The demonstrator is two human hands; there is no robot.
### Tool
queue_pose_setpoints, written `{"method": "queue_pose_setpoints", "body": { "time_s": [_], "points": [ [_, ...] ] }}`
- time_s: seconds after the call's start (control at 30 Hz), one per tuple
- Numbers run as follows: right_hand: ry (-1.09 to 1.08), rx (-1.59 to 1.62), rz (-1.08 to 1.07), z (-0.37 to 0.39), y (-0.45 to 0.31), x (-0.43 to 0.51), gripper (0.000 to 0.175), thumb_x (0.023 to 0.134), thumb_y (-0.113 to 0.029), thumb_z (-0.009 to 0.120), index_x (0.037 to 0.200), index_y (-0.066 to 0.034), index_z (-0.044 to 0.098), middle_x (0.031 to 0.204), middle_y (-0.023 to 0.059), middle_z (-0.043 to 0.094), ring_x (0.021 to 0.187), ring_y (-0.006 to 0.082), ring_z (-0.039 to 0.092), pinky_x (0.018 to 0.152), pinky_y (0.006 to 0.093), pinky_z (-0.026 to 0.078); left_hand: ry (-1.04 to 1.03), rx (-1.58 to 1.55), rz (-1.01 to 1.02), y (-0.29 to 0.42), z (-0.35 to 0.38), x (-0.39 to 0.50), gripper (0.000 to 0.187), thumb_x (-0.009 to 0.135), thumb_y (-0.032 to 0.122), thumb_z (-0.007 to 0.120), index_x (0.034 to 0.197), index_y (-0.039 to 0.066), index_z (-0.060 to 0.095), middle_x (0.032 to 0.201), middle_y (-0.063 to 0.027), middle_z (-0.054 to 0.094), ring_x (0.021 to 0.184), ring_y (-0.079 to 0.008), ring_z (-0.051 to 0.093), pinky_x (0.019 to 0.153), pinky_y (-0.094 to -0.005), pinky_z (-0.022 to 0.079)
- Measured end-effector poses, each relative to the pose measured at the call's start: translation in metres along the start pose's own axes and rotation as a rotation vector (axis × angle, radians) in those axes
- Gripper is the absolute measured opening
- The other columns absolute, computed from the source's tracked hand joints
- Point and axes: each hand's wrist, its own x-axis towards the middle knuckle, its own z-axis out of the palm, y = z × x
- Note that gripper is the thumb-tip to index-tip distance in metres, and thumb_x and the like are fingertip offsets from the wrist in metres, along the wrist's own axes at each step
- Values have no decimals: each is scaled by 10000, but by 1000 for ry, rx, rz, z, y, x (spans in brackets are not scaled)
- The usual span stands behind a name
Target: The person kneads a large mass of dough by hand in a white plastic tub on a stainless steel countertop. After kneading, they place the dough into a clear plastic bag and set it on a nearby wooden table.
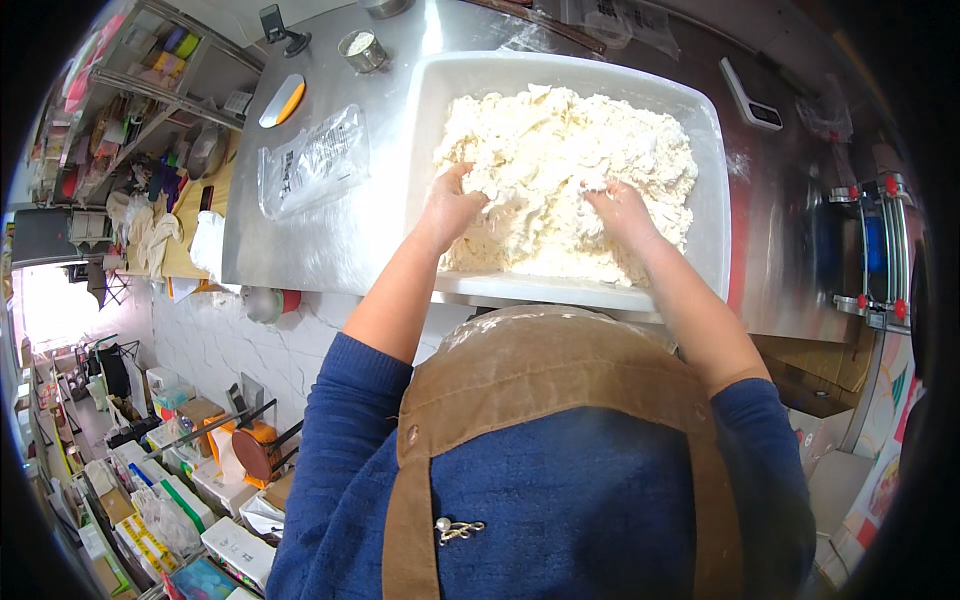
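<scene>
A large white plastic tub [718, 202] stands on the steel table and holds a big mass of pale, shaggy dough [555, 142]. My left hand [452, 201] presses into the dough's left side, thumb and fingers apart, with the fingertips partly sunk in it. On the right part of the dough lies my right hand [621, 210], its fingers curled and dusted with dough bits. Some of its fingertips are hidden in the dough, so whether it grips a portion is unclear.
Left of the tub on the steel table [315, 247] lie a clear plastic bag [319, 161], a scraper with a yellow edge [283, 101] and a metal cup of white powder [362, 51]. A phone stand [285, 34] is behind them. A white handheld device [750, 94] lies right.
</scene>
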Motion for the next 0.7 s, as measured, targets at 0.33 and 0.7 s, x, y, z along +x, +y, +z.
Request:
{"method": "queue_pose_setpoints", "body": {
  "time_s": [0.33, 0.7],
  "points": [
    [-41, -420, -207, 6, -28, -37, 364, 933, -312, 583, 1206, -75, 626, 1140, 145, 658, 1047, 240, 633, 919, 366, 488, 92, -195, -185, -12, 1, 5, 322, 913, 172, 497, 1172, -12, 552, 839, -57, 601, 646, -142, 560, 475, -298, 450],
    [-241, 147, -119, 56, -40, 4, 626, 868, -222, 701, 1404, -28, 443, 1261, 194, 587, 1049, 231, 621, 880, 309, 491, -263, -510, -34, -27, 12, 1, 190, 803, 2, 563, 972, -11, 648, 800, -62, 665, 697, -133, 611, 621, -265, 491]
  ]
}}
